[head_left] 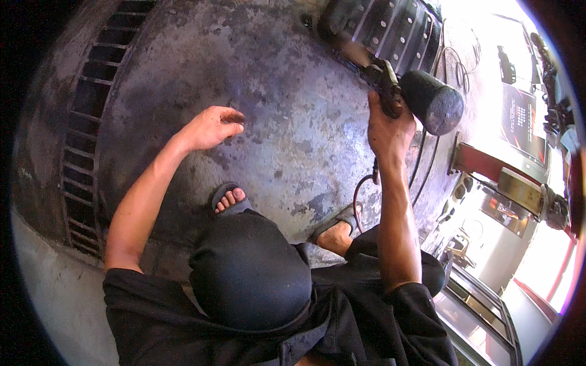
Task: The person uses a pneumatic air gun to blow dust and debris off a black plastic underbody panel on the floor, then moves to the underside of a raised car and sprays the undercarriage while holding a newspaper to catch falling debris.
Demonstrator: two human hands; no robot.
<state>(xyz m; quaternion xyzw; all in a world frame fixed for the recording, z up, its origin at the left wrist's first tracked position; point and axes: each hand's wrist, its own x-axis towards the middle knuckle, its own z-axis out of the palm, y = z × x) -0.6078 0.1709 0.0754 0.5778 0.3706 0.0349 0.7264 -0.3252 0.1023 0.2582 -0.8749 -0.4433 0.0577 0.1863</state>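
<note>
My right hand (pixel 392 131) is wrapped round the grip of a spray gun (pixel 386 82). A dark, paint-stained cylindrical cup (pixel 436 104) is fixed to the gun's right side. The gun points away to the upper left, and a faint brownish blur, perhaps mist, shows by its nozzle. Just beyond it is a black ribbed panel or tray (pixel 390 30) with rows of light round spots. A thin hose (pixel 356 201) hangs below my right hand. My left hand (pixel 213 127) hovers over the floor with nothing visible in it, its fingers loosely bent and the thumb apart.
The stained concrete floor (pixel 274 116) lies under my sandalled feet. A slotted drain grate (pixel 82 140) runs along the left. Dark cables (pixel 427 165) trail on the right, near a red metal beam (pixel 485 160). A glass-topped case (pixel 476 323) stands at the lower right.
</note>
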